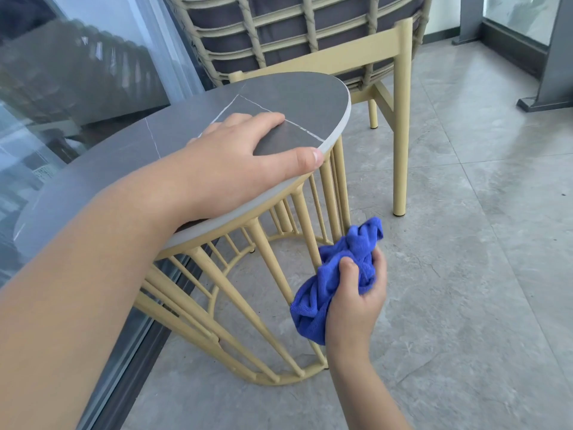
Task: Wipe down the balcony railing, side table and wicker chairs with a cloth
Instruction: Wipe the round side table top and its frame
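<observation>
View: single head-worn wide-angle camera.
Facing: forward and steeply down.
Nearness: close above round grey stone-topped side table [297,97].
Far edge: woven beige wicker chair [288,32].

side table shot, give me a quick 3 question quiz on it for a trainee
1. True or false: the left hand rests on the side table top.
2. Which hand grips the blue microfibre cloth? A) left B) right C) both
3. Fill in: the cloth is held against the table's yellow ___, below the top.

Key
1. True: the palm lies on the grey top, with the thumb over its rim.
2. B: the right hand holds it bunched up.
3. Bars: the cloth meets the upright bars of the base; the wicker chair behind is untouched.
</observation>
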Action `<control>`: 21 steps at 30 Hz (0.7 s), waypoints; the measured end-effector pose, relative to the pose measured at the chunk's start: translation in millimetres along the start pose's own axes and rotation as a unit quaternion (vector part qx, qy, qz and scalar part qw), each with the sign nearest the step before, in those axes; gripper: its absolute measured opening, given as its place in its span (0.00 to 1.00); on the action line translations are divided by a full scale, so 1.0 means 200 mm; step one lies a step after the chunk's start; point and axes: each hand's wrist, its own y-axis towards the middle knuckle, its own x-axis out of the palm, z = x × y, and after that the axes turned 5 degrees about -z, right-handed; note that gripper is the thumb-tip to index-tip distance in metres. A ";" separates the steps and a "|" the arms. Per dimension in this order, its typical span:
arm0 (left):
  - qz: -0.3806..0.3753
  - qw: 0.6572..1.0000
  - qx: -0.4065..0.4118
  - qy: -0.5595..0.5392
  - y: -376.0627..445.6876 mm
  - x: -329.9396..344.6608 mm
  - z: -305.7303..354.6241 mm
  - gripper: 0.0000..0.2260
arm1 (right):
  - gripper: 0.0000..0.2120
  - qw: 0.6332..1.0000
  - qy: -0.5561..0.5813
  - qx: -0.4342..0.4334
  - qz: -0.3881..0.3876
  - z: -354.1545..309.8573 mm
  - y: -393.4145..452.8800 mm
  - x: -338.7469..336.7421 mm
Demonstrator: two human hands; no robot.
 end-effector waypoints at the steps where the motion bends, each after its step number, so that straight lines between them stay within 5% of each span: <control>1: 0.001 1.000 -0.001 -0.001 0.00 0.00 0.00 0.44 | 0.22 1.000 0.004 -0.011 -0.009 -0.05 0.00 0.02; 11: 0.010 1.000 0.005 -0.007 -0.01 0.01 -0.01 0.48 | 0.24 0.986 0.040 -0.136 -0.089 -0.53 0.04 0.24; 21: 0.010 1.000 0.007 -0.011 -0.04 -0.08 -0.16 0.40 | 0.25 0.979 0.069 -0.190 -0.030 -0.39 -0.13 0.15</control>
